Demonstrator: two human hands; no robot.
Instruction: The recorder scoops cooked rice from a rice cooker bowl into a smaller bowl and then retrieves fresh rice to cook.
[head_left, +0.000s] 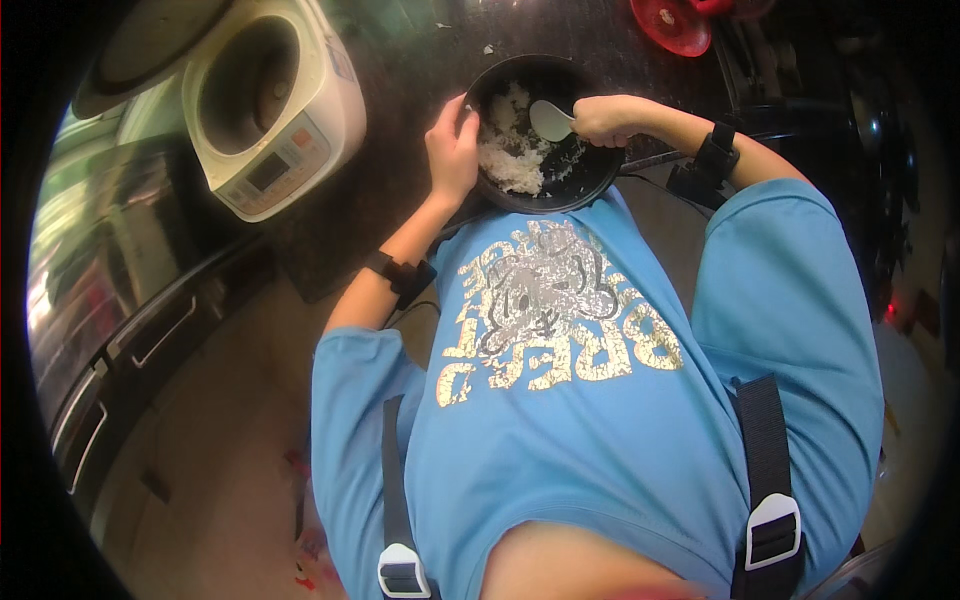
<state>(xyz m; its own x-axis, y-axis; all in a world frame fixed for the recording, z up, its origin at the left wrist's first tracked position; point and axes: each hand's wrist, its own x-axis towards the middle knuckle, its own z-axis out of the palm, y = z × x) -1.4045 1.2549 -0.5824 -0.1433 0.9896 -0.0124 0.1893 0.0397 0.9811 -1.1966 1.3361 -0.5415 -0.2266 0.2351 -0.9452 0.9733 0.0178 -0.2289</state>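
A dark round cooking pot (551, 196) stands at the front edge of the counter, close against my shirt. Cooked white rice (514, 166) lies in a clump on its left side, with loose grains stuck to the bottom. My left hand (454, 147) grips the pot's left rim, thumb on the inside edge. In my right hand (604, 122) is a white rice paddle (550, 121), its handle inside my closed fingers. The paddle's blade is over the pot, to the right of the rice, and whether it touches the bottom cannot be told.
To the left stands a white rice cooker (349, 112) with its lid (150, 45) up and a small round part at the bottom of its chamber. A red dish (679, 30) sits at the back right of the dark counter (420, 45). Drawers with metal handles (161, 334) run along the left.
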